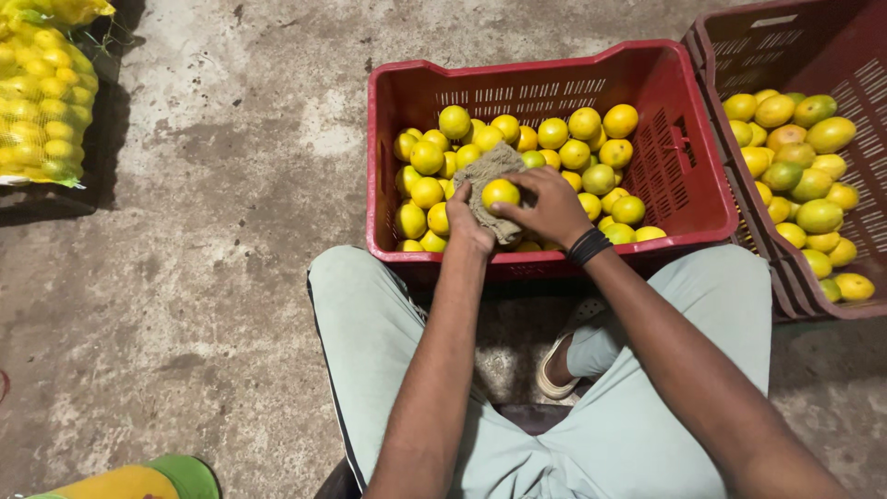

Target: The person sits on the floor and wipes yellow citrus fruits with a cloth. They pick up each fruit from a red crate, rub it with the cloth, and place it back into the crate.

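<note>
My left hand (467, 225) holds a grey-brown cloth (490, 171) over the red crate (407, 102) in front of me. A yellow citrus fruit (500, 193) rests on the cloth, gripped by my right hand (551, 207) from the right side. Both hands meet around this fruit above the crate's near edge. The crate holds several yellow and greenish fruits (573, 152). A black band (589, 246) circles my right wrist.
A second red crate (739, 46) with larger yellow-green fruits (804, 176) stands at the right. A yellow net sack of fruit (42, 102) lies at the far left on the concrete floor (203, 231). My knees frame a sandalled foot (557, 370).
</note>
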